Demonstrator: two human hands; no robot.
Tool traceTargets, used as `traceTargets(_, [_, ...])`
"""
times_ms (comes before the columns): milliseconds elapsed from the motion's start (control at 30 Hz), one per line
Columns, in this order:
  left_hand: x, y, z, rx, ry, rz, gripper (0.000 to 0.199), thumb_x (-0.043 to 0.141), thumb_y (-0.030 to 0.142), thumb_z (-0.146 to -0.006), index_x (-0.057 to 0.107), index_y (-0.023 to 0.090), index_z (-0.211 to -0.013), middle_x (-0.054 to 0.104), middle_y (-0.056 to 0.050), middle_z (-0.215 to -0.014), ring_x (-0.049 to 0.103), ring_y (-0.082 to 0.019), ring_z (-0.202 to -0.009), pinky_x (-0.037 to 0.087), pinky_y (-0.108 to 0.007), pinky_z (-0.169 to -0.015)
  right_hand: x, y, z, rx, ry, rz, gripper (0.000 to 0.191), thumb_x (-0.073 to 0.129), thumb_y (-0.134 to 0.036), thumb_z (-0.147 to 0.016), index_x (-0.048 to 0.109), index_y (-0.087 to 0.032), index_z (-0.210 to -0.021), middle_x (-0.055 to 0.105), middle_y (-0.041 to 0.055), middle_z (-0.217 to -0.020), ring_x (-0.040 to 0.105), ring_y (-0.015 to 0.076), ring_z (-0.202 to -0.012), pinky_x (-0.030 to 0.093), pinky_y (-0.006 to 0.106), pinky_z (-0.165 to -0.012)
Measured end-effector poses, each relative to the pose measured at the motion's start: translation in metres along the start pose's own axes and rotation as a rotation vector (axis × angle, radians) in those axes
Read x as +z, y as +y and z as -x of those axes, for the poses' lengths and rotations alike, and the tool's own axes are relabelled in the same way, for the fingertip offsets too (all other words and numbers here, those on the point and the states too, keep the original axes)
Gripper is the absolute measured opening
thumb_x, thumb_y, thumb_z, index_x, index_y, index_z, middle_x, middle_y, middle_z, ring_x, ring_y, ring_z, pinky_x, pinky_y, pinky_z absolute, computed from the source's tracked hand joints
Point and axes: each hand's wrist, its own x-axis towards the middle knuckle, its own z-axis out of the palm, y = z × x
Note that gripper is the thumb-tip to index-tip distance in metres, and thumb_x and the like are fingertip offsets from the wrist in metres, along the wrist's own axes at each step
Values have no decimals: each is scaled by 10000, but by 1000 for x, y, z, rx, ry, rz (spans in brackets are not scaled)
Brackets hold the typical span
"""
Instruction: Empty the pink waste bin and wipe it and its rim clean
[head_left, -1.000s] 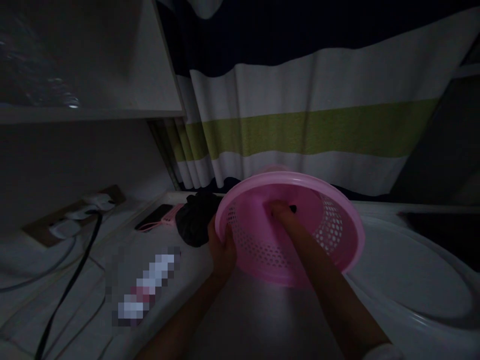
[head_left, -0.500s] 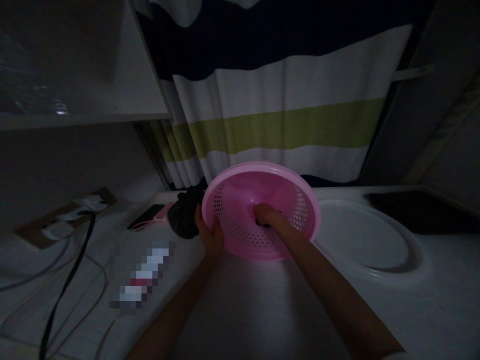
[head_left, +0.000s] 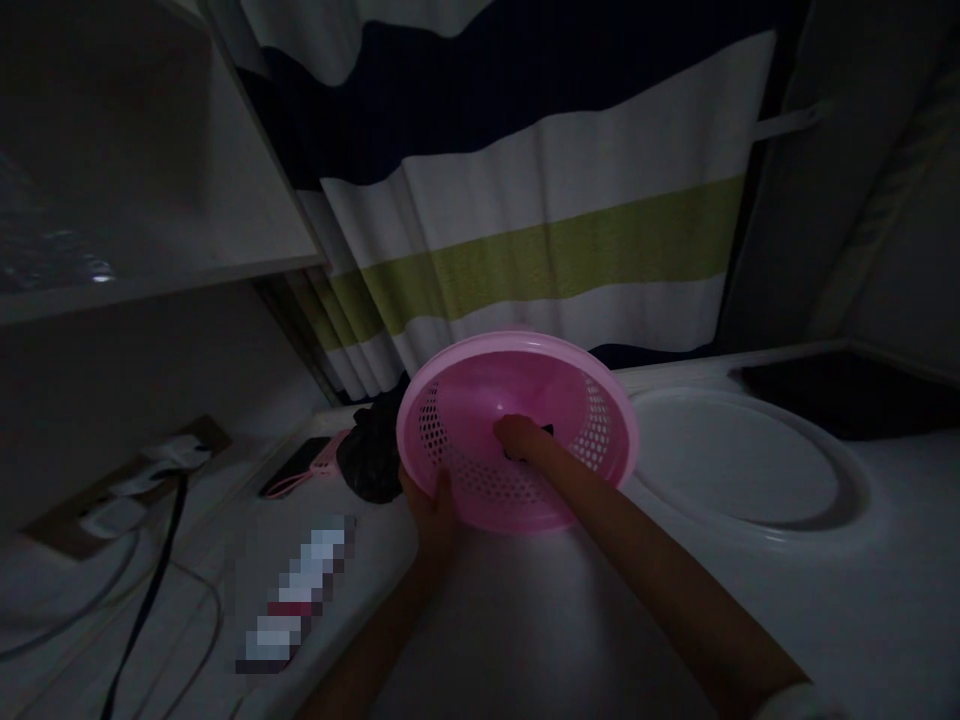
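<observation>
A pink basket [head_left: 480, 390] with perforated sides is tilted so its opening faces me, near the curtain. My left hand [head_left: 433, 505] grips its lower left rim, with the thumb on the inside and the fingers behind. Inside the basket, my right hand [head_left: 519, 438] is closed around a small dark object [head_left: 549, 431], which is mostly hidden by the fingers. What this object is, I cannot make out in the dim light.
White round lid or tray [head_left: 750, 460] at right, dark flat item [head_left: 847, 392] behind it. Black bag [head_left: 371, 455], dark phone-like item [head_left: 296, 465], blurred device [head_left: 296, 595] and plugged-in cables [head_left: 154, 580] at left. Shelf [head_left: 157, 280] above; striped curtain [head_left: 540, 265] behind.
The view has tilted and shifted slightly. My left hand sits a little lower on the basket's rim. The dark object shows more to the right of my right hand.
</observation>
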Motion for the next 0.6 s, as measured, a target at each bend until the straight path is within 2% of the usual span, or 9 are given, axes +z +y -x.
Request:
traceTargets(233, [-15, -4, 13, -71, -169, -188, 702, 532, 376, -814, 130, 229, -1370, 309, -135, -1378, 338, -230, -1276, 276, -418, -1064, -3, 4, -14, 33, 2, -19, 298, 535, -292, -853, 542, -125, -1099, 562, 89, -1115, 565, 185, -971, 484, 383, -816])
traceTargets(367, [-23, 1, 9, -19, -258, -304, 757, 536, 360, -809, 79, 196, -1390, 326, -164, -1369, 348, -257, -1271, 276, -463, -1054, -4, 9, -26, 76, -4, -34, 307, 530, -300, -856, 536, -128, -1110, 558, 89, -1118, 565, 184, -966, 485, 382, -812])
traceTargets(467, [-28, 3, 8, 69, -303, -404, 756, 552, 346, -793, 126, 158, -1388, 362, -184, -1350, 370, -274, -1255, 314, -472, -1022, -3, 14, -37, 125, -13, -40, 305, 529, -306, -856, 537, -130, -1105, 563, 84, -1103, 570, 179, -947, 490, 378, -798])
traceTargets(600, [-32, 1, 11, 185, -349, -495, 714, 593, 369, -747, 272, 146, -1345, 409, -183, -1320, 387, -310, -1232, 316, -520, -999, 3, 22, -50, 174, 20, -52, 308, 519, -317, -860, 531, -140, -1112, 559, 78, -1107, 567, 180, -949, 488, 384, -799])
